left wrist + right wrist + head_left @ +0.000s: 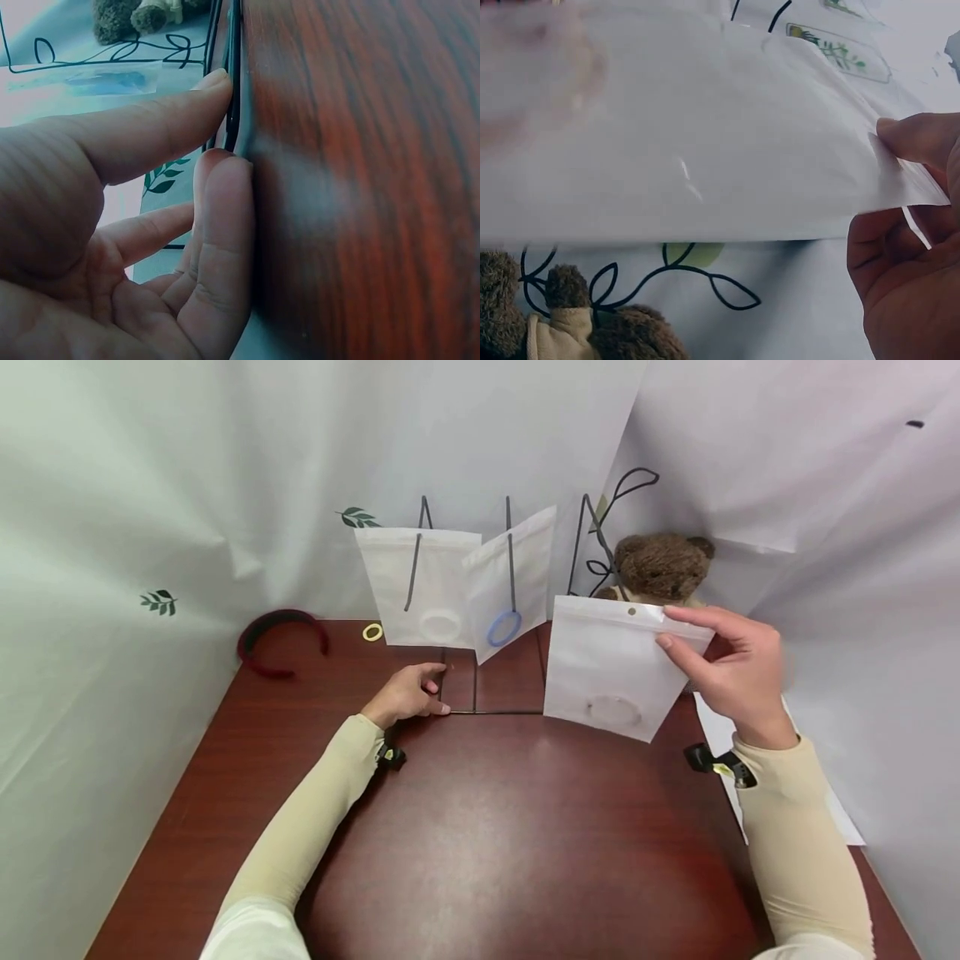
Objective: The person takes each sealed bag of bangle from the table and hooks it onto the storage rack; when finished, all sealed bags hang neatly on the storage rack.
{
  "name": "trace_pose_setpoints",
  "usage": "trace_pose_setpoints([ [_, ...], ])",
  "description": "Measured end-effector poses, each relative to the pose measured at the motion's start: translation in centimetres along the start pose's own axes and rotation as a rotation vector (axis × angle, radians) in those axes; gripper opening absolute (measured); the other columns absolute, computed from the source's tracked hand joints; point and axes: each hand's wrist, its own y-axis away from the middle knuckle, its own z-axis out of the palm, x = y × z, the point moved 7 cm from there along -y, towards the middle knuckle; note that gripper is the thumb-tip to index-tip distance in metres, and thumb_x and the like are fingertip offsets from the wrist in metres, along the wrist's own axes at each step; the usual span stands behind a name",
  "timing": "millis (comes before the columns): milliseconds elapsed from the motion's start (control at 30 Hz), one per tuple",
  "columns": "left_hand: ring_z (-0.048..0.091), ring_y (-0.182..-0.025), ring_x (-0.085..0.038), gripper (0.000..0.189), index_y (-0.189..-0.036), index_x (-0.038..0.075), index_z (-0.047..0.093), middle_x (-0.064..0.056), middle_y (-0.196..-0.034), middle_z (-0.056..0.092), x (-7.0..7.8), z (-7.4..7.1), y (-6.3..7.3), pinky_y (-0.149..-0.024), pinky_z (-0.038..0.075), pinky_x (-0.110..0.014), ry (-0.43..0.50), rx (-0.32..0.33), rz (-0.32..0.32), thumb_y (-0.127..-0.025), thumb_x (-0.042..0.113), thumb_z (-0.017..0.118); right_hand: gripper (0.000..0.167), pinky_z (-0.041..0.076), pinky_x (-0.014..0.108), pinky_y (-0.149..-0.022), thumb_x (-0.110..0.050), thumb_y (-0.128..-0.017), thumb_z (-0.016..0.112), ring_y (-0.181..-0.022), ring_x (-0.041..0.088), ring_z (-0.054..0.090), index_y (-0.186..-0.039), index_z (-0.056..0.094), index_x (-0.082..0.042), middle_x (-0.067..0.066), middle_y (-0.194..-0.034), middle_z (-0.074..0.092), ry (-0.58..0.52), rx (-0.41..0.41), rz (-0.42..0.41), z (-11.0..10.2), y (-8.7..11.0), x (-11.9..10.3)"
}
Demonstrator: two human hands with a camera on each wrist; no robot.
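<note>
My right hand (pixel 738 668) pinches the upper right corner of a white plastic bag (pixel 588 656), thumb in front. A round ring shape shows through near its bottom, and its top strip has a small hole close to the tip of the right hook. Down at the front left corner of a black wire rack (pixel 510 713), my left hand (pixel 407 693) grips the base wire, thumb (pixel 180 124) against it. On the rack's other hooks hang a white bag (pixel 408 577) with a pale ring and a tilted white bag (pixel 528 564) with a blue ring.
A brown teddy bear (pixel 660 564) sits behind the right bag. On the left lie a dark red headband (pixel 273 673) and a small yellow ring (pixel 372 625). White paper (pixel 821 810) lies along the right table edge. White curtains (pixel 487 427) enclose the table.
</note>
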Motion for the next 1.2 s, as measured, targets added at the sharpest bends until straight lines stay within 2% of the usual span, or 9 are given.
trace_pose_setpoints([
  [100, 0.057, -0.062, -0.014, 0.088, -0.157, 0.012, 0.049, -0.01, -0.103, 0.055, -0.2, -0.1, 0.0, -0.06, 0.051, -0.028, -0.012, 0.006, -0.003, -0.081, 0.003, 0.09, 0.033, 0.031, 0.016, -0.045, 0.015, -0.079, 0.08, -0.04, 0.0, 0.038, -0.111, 0.08, 0.007, -0.019, -0.089, 0.075, -0.018, -0.011, 0.03, 0.4, -0.4, 0.8],
  [233, 0.058, -0.063, -0.013, 0.087, -0.158, 0.012, 0.048, -0.009, -0.104, 0.055, -0.2, 0.0, -0.1, -0.06, 0.05, -0.028, -0.019, -0.001, 0.009, -0.082, 0.005, 0.09, 0.03, 0.031, 0.018, -0.044, 0.016, -0.08, 0.078, -0.038, 0.003, 0.038, -0.109, 0.079, 0.009, -0.015, -0.07, 0.07, -0.073, 0.014, 0.057, 0.6, -0.7, 1.6],
  [567, 0.054, -0.062, -0.013, 0.087, -0.158, 0.013, 0.048, -0.009, -0.102, 0.054, -0.3, 0.0, -0.2, -0.06, 0.048, -0.028, -0.018, -0.008, 0.012, -0.082, 0.005, 0.089, 0.029, 0.029, 0.021, -0.041, 0.014, -0.081, 0.079, -0.035, 0.005, 0.033, -0.11, 0.079, 0.009, -0.013, -0.059, 0.063, -0.075, 0.046, 0.087, 0.7, -0.9, 3.4],
  [633, 0.054, -0.061, -0.013, 0.088, -0.158, 0.013, 0.047, -0.009, -0.102, 0.054, -0.3, 0.0, -0.2, -0.059, 0.048, -0.028, -0.013, -0.011, 0.01, -0.082, 0.005, 0.089, 0.029, 0.028, 0.021, -0.042, 0.013, -0.082, 0.08, -0.036, 0.005, 0.032, -0.111, 0.079, 0.008, -0.013, -0.061, 0.063, -0.074, 0.042, 0.097, 1.0, -1.2, 3.7],
  [867, 0.057, -0.061, -0.014, 0.089, -0.159, 0.013, 0.047, -0.009, -0.102, 0.053, -0.2, 0.0, -0.1, -0.059, 0.049, -0.028, 0.01, -0.016, -0.006, -0.081, 0.003, 0.09, 0.027, 0.026, 0.021, -0.043, 0.011, -0.084, 0.08, -0.038, 0.006, 0.027, -0.11, 0.08, 0.006, -0.016, -0.083, 0.074, -0.074, 0.044, 0.102, 1.6, -2.2, 4.6],
  [1067, 0.056, -0.061, -0.013, 0.088, -0.159, 0.014, 0.047, -0.009, -0.102, 0.053, -0.2, -0.1, -0.2, -0.06, 0.05, -0.028, -0.001, -0.015, 0.0, -0.082, 0.004, 0.089, 0.024, 0.024, 0.02, -0.044, 0.005, -0.086, 0.08, -0.04, 0.004, 0.025, -0.11, 0.081, 0.003, -0.018, -0.087, 0.075, -0.059, 0.055, 0.119, 2.2, -3.7, 5.3],
  [1200, 0.055, -0.061, -0.013, 0.088, -0.159, 0.014, 0.047, -0.009, -0.101, 0.053, -0.2, 0.0, -0.1, -0.06, 0.049, -0.028, -0.014, -0.015, 0.0, -0.082, 0.004, 0.09, 0.024, 0.024, 0.021, -0.045, 0.005, -0.087, 0.079, -0.041, 0.005, 0.024, -0.11, 0.081, 0.003, -0.014, -0.089, 0.075, -0.083, 0.045, 0.134, 3.0, -4.7, 5.5],
])
